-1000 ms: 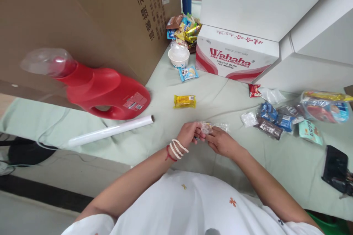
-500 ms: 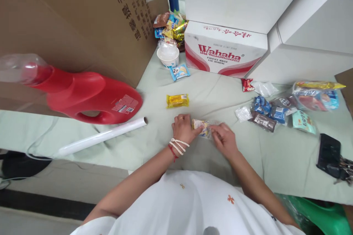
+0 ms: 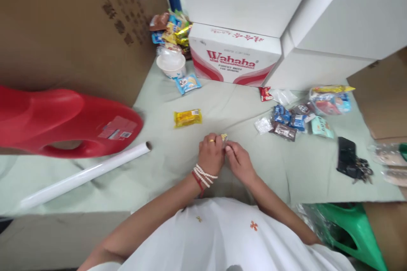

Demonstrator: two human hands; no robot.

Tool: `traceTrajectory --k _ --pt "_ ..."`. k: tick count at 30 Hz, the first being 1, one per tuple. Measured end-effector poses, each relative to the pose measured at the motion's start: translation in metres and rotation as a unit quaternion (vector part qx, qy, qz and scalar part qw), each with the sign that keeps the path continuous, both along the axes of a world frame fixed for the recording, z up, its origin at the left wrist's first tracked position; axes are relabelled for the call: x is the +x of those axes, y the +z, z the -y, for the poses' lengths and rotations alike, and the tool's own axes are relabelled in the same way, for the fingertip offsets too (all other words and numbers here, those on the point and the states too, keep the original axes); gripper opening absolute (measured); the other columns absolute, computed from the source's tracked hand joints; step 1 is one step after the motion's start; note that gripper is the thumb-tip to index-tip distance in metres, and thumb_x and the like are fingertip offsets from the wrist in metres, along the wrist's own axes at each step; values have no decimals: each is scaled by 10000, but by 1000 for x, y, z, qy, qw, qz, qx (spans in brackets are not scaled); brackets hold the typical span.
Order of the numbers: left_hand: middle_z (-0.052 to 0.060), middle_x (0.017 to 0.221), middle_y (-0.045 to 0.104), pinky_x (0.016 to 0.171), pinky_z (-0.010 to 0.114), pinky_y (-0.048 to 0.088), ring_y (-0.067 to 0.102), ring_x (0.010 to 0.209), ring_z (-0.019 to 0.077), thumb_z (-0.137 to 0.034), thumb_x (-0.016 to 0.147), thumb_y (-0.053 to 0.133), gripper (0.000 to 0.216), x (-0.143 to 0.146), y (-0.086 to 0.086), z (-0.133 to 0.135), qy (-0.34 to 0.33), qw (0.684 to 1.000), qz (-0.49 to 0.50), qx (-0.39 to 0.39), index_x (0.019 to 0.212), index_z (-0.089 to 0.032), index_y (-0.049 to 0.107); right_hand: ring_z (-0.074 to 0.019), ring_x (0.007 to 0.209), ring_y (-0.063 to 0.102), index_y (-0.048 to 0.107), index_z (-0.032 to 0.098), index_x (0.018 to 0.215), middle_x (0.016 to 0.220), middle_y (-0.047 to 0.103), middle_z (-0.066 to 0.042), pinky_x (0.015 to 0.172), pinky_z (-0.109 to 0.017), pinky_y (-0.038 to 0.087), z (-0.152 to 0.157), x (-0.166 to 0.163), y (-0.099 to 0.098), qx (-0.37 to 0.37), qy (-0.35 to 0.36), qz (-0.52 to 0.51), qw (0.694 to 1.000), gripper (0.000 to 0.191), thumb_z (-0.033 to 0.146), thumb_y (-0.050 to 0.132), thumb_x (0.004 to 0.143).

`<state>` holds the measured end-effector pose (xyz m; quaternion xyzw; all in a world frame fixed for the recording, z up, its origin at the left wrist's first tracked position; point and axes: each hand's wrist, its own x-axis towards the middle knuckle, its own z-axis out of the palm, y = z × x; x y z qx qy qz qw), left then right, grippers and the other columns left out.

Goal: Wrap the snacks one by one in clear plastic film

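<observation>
My left hand (image 3: 211, 152), with a ring and white beads at the wrist, curls round a small snack packet in a clear wrapper (image 3: 224, 137). Most of the packet is hidden behind the fingers; only a yellowish top edge shows. My right hand (image 3: 241, 163) is closed in a pinch at the packet's right side, close against the left. Beyond them to the left lies a yellow wrapped snack (image 3: 188, 117), touched by neither hand.
Several snacks, among them a brown packet (image 3: 284, 131), lie to the right, near a black case with keys (image 3: 346, 156). A paper cup (image 3: 171, 67) and blue packet (image 3: 188, 84) stand before a Wahaba box (image 3: 233, 57). At left are a red jug (image 3: 79, 123) and white roll (image 3: 95, 173).
The packet, flat on the table before, is now gathered up between my hands and mostly covered. My right hand has come in closer to my left. The camera view has shifted right.
</observation>
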<state>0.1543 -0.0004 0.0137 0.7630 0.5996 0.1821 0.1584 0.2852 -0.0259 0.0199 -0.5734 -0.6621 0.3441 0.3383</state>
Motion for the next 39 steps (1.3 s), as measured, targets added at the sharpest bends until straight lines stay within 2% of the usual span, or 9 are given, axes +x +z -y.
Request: traceTrajectory --k 4,10,14,18,21,25,30,36,39 --pt "180 1207 515 1059 552 458 501 1173 319 -95 753 575 429 1 -7 9 -82 976 193 62 1175 -144 510 -237 1176 641 612 164 1299 1267 691 -145 1053 -382 486 -7 0 -7 -30 -30 -73 996 424 438 411 1045" --pt "154 1434 431 1094 517 506 462 1375 289 -88 801 527 630 -18 0 16 -195 901 377 -89 1401 -233 399 -247 1077 686 697 220 1243 1183 743 -78 1003 -393 521 3 47 -26 -87 -122 -152 977 386 451 551 970" --pt "120 1421 494 1024 449 587 539 1313 264 -204 903 559 430 -60 -5 25 -153 912 348 -156 1327 -273 534 -252 1134 669 747 239 1155 1203 743 -67 1025 -416 505 22 142 -16 -17 -314 -186 931 333 430 674 892" --pt "73 1336 563 923 404 648 632 1178 246 -338 909 615 288 -116 -22 38 -39 926 330 -179 1192 -286 629 -214 874 711 718 213 1128 1047 755 -73 763 -381 579 42 268 11 121 -551 -260 783 436 396 801 741" --pt "55 1262 620 844 376 674 668 1111 253 -444 875 651 271 -148 -34 51 34 938 298 -171 1095 -288 679 -203 703 688 732 168 965 839 741 -77 633 -359 565 49 322 18 -4 -540 -250 803 390 336 846 632" --pt "60 1195 646 800 374 682 706 1019 245 -509 850 660 282 -164 -41 66 61 948 269 -159 1000 -276 706 -214 647 668 742 145 894 782 736 -95 589 -364 551 27 322 -3 -87 -518 -190 829 376 328 855 586" --pt "72 1214 637 803 414 676 714 998 245 -529 888 594 304 -167 -35 71 58 962 228 -135 1033 -277 681 -212 686 650 738 130 1110 823 746 -87 604 -330 523 -15 297 -25 -97 -540 -56 834 485 460 700 757" --pt "69 1167 686 914 563 585 664 1092 329 -581 874 568 332 -180 -33 81 69 987 131 -69 1063 -322 657 -325 932 668 797 166 850 863 755 -173 770 -370 475 -11 293 24 -125 -527 168 824 228 355 737 738" --pt "78 1129 690 907 519 575 672 1064 318 -566 876 579 334 -183 -35 88 95 981 153 -67 1035 -286 668 -318 897 677 793 172 890 837 751 -164 784 -378 457 -21 281 60 -96 -441 324 832 241 360 655 828"
